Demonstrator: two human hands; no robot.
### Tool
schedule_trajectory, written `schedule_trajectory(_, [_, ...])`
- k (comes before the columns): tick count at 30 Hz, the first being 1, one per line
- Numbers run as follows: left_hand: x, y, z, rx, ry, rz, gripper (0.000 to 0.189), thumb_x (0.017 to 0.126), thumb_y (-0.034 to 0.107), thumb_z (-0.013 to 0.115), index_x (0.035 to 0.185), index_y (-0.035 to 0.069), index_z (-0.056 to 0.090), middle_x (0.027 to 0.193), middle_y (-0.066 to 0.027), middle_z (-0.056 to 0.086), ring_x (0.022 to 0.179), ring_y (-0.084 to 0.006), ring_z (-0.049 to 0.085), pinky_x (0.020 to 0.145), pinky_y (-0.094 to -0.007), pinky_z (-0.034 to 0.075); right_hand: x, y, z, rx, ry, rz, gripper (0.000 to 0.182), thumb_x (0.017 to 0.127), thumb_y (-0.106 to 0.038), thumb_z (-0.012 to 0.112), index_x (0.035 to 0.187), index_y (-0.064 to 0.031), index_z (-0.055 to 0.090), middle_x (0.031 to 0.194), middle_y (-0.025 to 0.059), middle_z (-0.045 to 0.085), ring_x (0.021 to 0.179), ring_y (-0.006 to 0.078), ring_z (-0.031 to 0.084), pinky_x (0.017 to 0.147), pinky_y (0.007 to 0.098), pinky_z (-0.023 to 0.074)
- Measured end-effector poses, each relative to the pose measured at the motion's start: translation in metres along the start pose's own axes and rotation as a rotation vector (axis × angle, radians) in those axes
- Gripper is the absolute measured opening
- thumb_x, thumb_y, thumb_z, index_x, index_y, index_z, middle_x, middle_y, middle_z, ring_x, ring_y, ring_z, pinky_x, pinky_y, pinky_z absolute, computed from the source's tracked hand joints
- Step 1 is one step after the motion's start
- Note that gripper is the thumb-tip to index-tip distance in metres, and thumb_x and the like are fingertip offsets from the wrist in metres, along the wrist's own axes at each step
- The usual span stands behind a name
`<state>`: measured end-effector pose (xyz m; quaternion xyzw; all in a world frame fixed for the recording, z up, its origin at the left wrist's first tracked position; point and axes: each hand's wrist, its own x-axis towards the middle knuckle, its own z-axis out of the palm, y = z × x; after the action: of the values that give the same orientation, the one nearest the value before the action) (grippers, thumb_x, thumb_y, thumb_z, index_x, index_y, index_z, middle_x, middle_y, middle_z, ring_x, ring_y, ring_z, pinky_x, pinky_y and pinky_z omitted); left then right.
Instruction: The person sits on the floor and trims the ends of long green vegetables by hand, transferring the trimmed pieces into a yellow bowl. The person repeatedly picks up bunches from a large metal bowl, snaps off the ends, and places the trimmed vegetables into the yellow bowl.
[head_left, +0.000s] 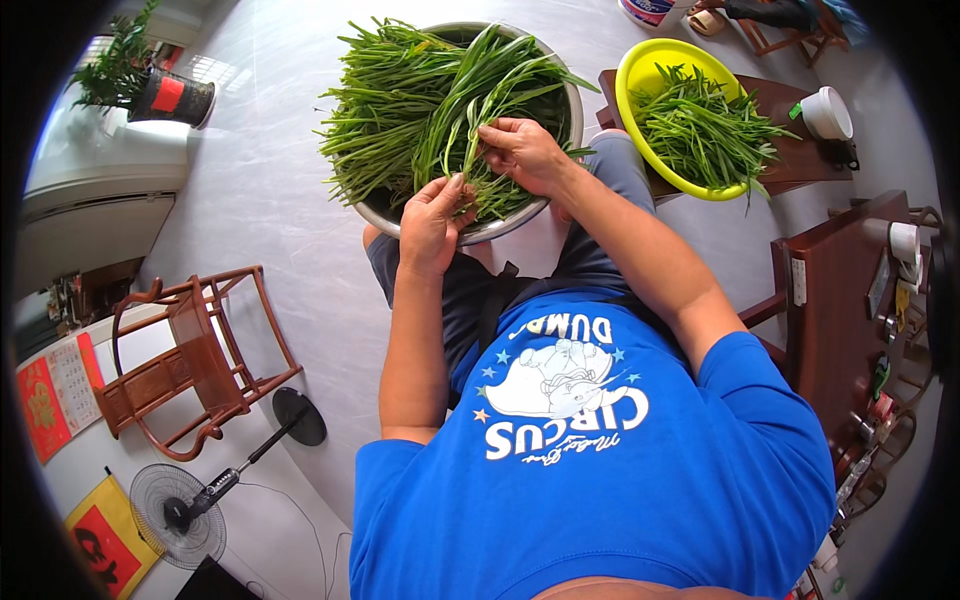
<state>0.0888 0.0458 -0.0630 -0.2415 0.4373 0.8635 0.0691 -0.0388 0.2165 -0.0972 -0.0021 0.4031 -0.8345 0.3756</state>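
Note:
A wide metal basin (576, 112) rests in front of me between my knees, heaped with long green leafy stalks (390, 105), perhaps water spinach. Over its near part, my left hand (431, 217) pinches the lower end of a few stems between thumb and fingers. My right hand (525, 154) grips the same stems (472, 146) a little higher and to the right. To the right, a yellow-green plastic basin (637, 142) holds loose leafy greens (697, 127), some hanging over its rim.
The yellow-green basin stands on a dark wooden bench (795, 112), beside a white tub (826, 114). A wooden table (832, 300) is at the right. On the left are a wooden armchair (202, 352), a standing fan (180, 514) and a potted plant (172, 96). Part of another person shows at top right.

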Motion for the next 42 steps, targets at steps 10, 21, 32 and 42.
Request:
schedule_trajectory(10, [0.011,-0.005,-0.014,0.433,0.083,0.308,0.018,0.096,0.005,0.076,0.110,-0.006,0.076,0.097,-0.0076,0.077,0.083,-0.0099,0.068,0.076,-0.0248,0.055,-0.022,-0.016,0.019,-1.082,0.302,-0.510,0.018,0.093,-0.018,0.077,0.104,-0.0027,0.075,0.081,0.0074,0.072,0.061,0.0166,0.064,0.059,0.0303,0.0532])
schedule_trajectory(21, [0.004,0.001,0.002,0.838,0.148,0.477,0.017,0.089,0.004,0.078,0.101,-0.009,0.077,0.085,-0.0107,0.079,0.074,-0.0116,0.070,0.074,-0.0289,0.057,-0.021,-0.024,0.046,-1.750,-0.408,-1.014,0.019,0.081,-0.015,0.073,0.099,-0.0099,0.073,0.099,0.0092,0.065,0.096,0.0271,0.064,0.071,0.0380,0.0587])
schedule_trajectory(32, [0.003,-0.007,-0.002,0.910,0.214,0.569,0.013,0.089,0.002,0.077,0.097,-0.008,0.077,0.083,-0.0101,0.077,0.073,-0.0125,0.070,0.071,-0.0287,0.056,-0.022,-0.008,0.050,-1.686,-0.293,-0.998,0.011,0.077,-0.010,0.073,0.073,-0.0049,0.064,0.079,0.0063,0.060,0.085,0.0266,0.061,0.067,0.0375,0.0552])
schedule_trajectory(42, [0.000,0.008,-0.032,0.366,0.068,0.427,0.011,0.094,0.000,0.078,0.102,-0.006,0.073,0.087,-0.0059,0.074,0.074,-0.0083,0.065,0.069,-0.0221,0.053,0.000,-0.055,-0.002,-0.844,0.233,-0.725,0.010,0.107,-0.010,0.060,0.107,-0.0012,0.066,0.086,0.0014,0.066,0.082,0.0083,0.061,0.078,0.0241,0.0509])
